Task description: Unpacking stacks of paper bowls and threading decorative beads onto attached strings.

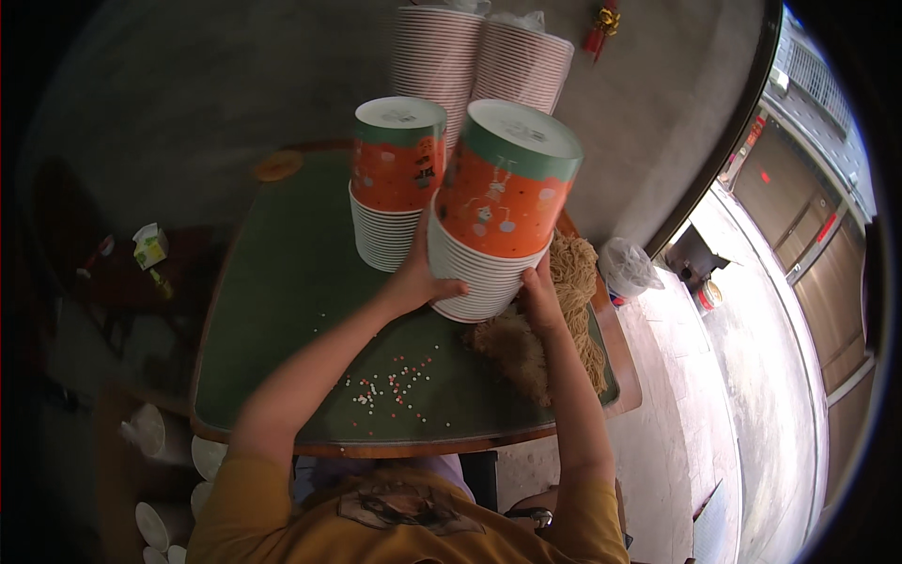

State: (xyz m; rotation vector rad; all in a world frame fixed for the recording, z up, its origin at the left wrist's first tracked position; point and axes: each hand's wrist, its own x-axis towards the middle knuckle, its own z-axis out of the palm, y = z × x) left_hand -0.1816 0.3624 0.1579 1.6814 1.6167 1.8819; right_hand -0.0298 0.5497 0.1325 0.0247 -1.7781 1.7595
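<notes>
Over green table (272, 310), left hand (418, 278) and right hand (539, 295) hold one orange-and-green cup stack (493, 211) between them, fingers part-curled round its sides, some hidden. Held stack inverted, bases up, long axis near upright, top leaning right. One similar stack (387, 179) just left; two tall pale stacks (432, 56) behind. Scattered small dots (373, 389) on table. Grey wall (263, 103); bright floor (676, 376) right.

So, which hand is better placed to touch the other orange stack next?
Probably the left hand, on the side nearer the standing stack; the right hand is across the held stack.
</notes>
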